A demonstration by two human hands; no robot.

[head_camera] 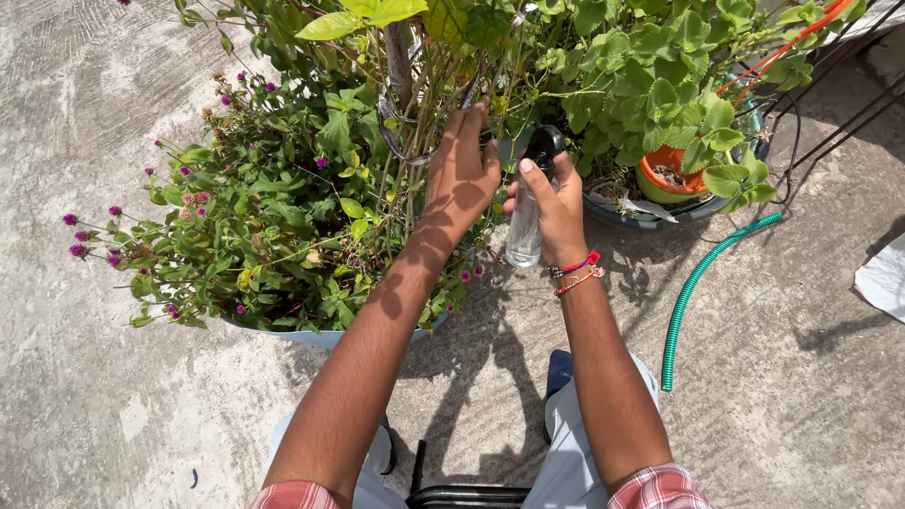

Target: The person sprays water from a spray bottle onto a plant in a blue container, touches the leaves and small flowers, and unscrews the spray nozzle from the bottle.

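Note:
My right hand (556, 203) grips a clear spray bottle (524, 231) with a black trigger head (544, 146), held upright with its nozzle toward the plants. My left hand (460, 174) reaches into a leafy potted plant (283, 217) bearing small purple round flowers, its fingers spread against thin green stems. Red and beaded bands circle my right wrist (577, 273). Both forearms stretch forward from my lap.
A grey pot (650, 219) holds an orange pot (671, 174) under broad green leaves at right. A green ribbed hose (693, 292) snakes across the concrete floor. Dark cables (839, 123) run at far right, a white sheet (886, 278) at the edge.

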